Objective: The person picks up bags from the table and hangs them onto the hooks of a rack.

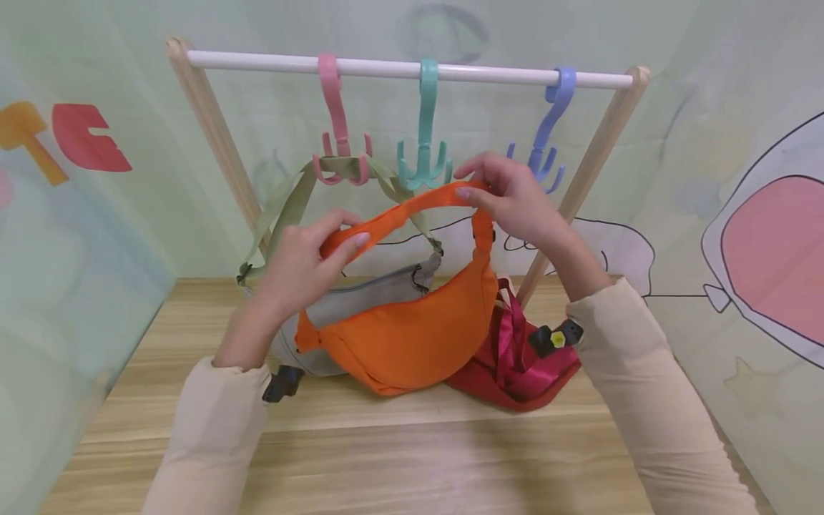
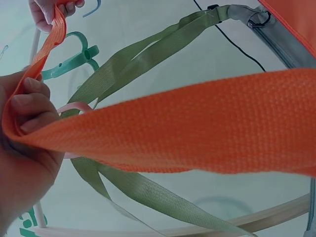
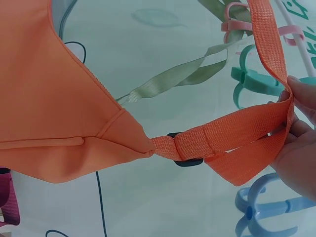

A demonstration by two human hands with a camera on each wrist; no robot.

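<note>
Both hands hold up the strap (image 1: 405, 209) of an orange waist bag (image 1: 412, 336), whose body hangs below it close over the table. On the left, my left hand (image 1: 302, 268) grips the strap with thumb and curled fingers, and in the left wrist view the webbing loops round those fingers. My right hand (image 1: 515, 197) pinches the strap's other end near the green hook (image 1: 425, 136). A black buckle (image 3: 186, 149) joins strap and bag in the right wrist view. Behind, a grey bag (image 1: 380, 286) hangs by its olive strap (image 1: 292, 207) from the pink hook (image 1: 335, 114).
A white rail (image 1: 270, 63) on wooden posts (image 1: 215, 136) carries the three hooks. The blue hook (image 1: 547, 121) is at the right, behind my right hand. A crimson bag (image 1: 521, 365) lies on the wooden table (image 1: 412, 458), partly behind the orange one.
</note>
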